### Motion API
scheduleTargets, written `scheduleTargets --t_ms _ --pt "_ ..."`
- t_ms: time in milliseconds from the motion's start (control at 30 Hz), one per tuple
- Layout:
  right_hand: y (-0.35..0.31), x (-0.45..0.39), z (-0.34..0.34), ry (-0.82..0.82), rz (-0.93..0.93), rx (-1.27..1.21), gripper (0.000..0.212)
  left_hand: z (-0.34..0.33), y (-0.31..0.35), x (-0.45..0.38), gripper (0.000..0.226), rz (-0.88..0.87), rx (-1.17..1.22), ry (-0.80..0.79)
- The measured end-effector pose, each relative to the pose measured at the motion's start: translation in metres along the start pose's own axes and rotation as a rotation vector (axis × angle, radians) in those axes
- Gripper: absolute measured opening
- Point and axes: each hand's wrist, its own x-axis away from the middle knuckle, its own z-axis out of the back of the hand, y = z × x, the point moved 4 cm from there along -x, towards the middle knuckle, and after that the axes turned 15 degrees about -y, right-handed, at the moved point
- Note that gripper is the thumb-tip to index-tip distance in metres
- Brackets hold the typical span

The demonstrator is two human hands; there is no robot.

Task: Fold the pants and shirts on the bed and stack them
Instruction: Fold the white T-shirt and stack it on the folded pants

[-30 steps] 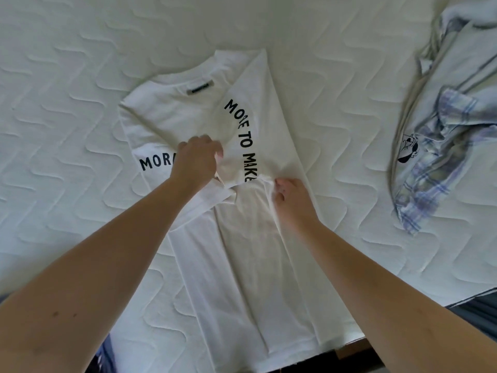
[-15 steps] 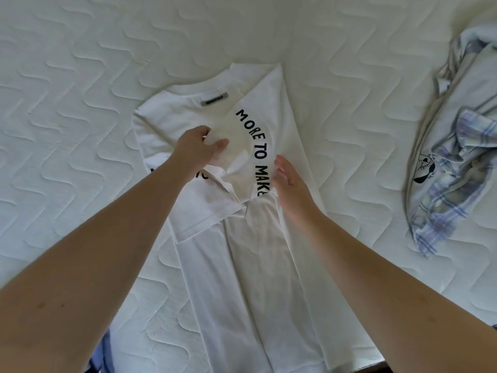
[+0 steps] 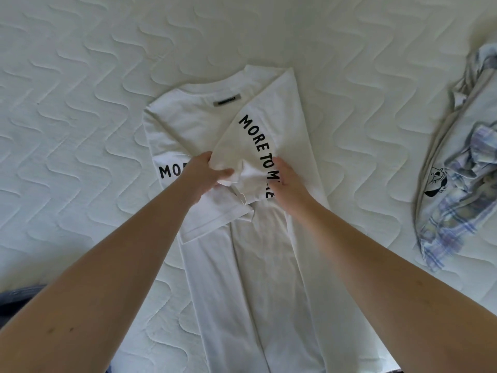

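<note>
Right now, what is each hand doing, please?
Left hand: pinches a fold of the white T-shirt.
Right hand: open, resting flat on it.

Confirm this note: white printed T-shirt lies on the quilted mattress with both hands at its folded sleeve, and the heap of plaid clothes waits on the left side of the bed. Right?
One slip: the heap of plaid clothes lies on the right side of the bed, as the head view shows. The rest holds: the white T-shirt is on the quilted mattress, with the left hand and right hand at its folded sleeve.
</note>
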Motion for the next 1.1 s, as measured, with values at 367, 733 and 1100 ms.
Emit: scheduleTargets --t_ms 367,733,1100 --pt "0.027 0.030 -0.027 0.144 0.190 0.931 0.058 0.009 0.010 -0.002 0.025 -0.006 0.272 0.364" --pt "0.004 0.026 -0.031 0.453 0.393 0.966 0.009 -0.022 0.005 0.009 0.022 -0.123 0.352 0.227" --pt "0.043 0.036 -0.050 -0.043 0.258 0.995 0.056 -0.014 -0.033 0.016 0.015 -0.038 0.034 0.407"
